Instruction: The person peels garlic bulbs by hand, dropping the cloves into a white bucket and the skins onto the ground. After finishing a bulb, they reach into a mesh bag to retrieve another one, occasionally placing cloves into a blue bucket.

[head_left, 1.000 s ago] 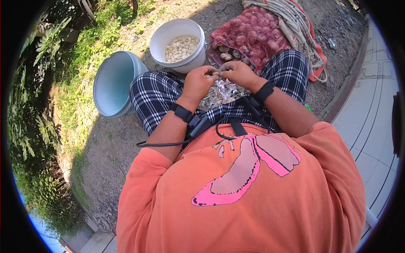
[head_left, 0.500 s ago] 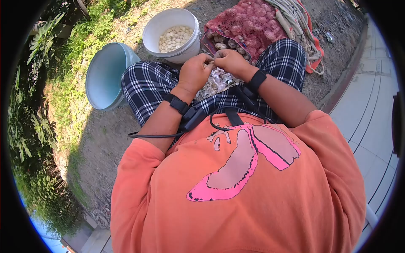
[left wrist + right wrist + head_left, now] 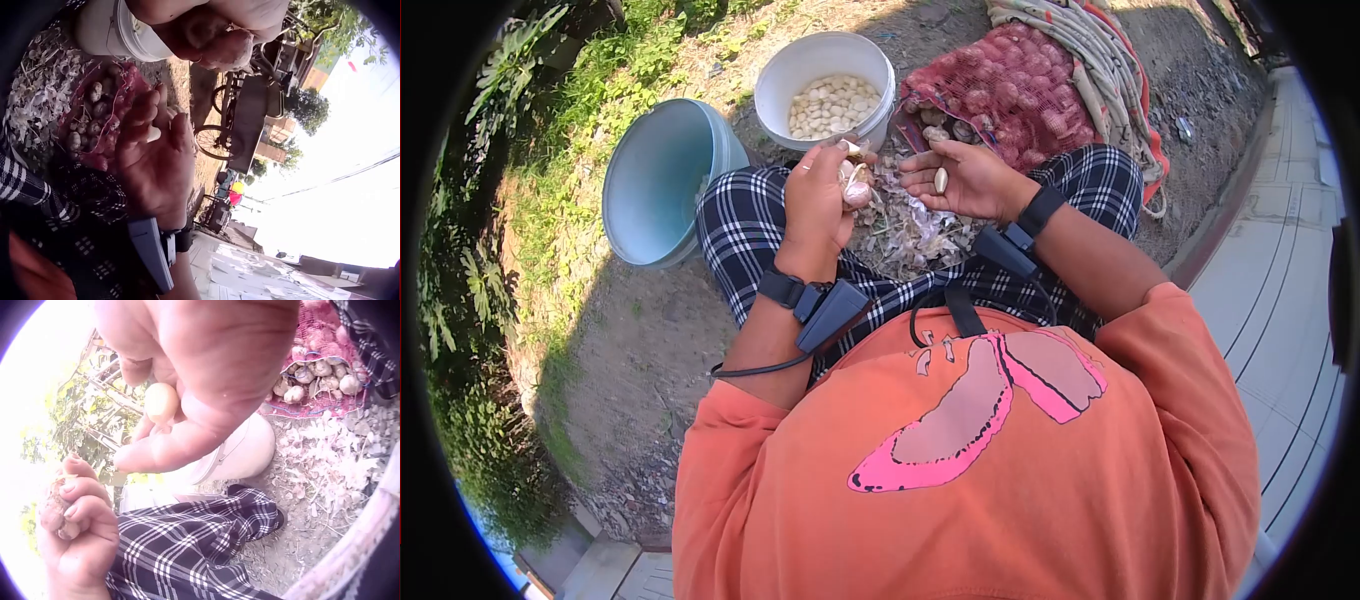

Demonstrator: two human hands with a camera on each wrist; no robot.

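In the head view the left hand [image 3: 812, 200] grips a partly broken garlic bulb [image 3: 857, 192], with a pale piece near its fingertips. The right hand [image 3: 972, 182] lies palm up beside it, fingers loosely extended, and a peeled clove [image 3: 941, 180] rests on them. The left wrist view has the bulb [image 3: 232, 51] in the left hand [image 3: 181, 19] above the right hand [image 3: 156, 175] and its clove [image 3: 154, 133]. Seen from the right wrist, the clove [image 3: 161, 402] sits in the right hand [image 3: 206, 369]; the left hand [image 3: 81, 531] curls round the bulb [image 3: 55, 512].
A white bucket [image 3: 775, 75] with peeled cloves stands beyond the hands, a blue bucket [image 3: 650, 190] left of it. A red net sack [image 3: 1025, 90] of garlic lies at the right by a striped cloth [image 3: 1105, 75]. Papery skins [image 3: 920, 232] lie between the knees.
The hands, together before, have moved apart. The right hand has turned palm up, showing a clove, and the bulb in the left hand has come into sight.
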